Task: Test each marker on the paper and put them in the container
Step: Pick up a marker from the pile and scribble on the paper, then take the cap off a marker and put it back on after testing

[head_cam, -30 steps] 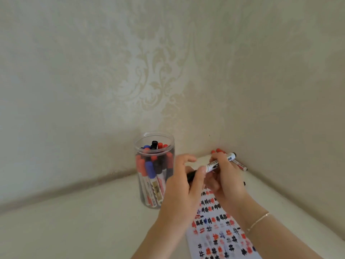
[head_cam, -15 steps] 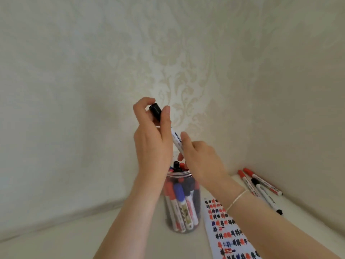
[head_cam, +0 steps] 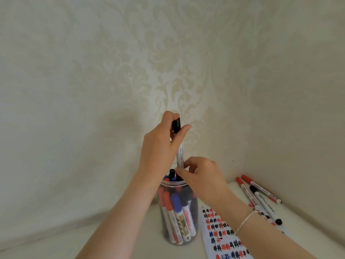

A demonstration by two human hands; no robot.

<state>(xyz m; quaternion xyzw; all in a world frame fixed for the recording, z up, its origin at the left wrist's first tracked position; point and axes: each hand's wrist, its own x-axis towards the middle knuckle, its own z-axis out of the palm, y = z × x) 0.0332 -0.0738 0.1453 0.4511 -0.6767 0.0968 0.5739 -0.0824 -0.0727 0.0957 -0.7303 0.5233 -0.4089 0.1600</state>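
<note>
- Pinching the black-capped marker (head_cam: 180,146) near its cap, my left hand (head_cam: 160,146) is holding it upright.
- Directly below that grip, my right hand (head_cam: 203,176) is curling its fingers around the marker's lower end, over the clear container (head_cam: 177,212) full of markers.
- Right of my grip, the paper (head_cam: 222,238) and three loose markers (head_cam: 261,199) are lying on the table (head_cam: 130,240).

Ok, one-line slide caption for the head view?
Left hand lowers a black-capped marker into the full container, right hand guiding.
</note>
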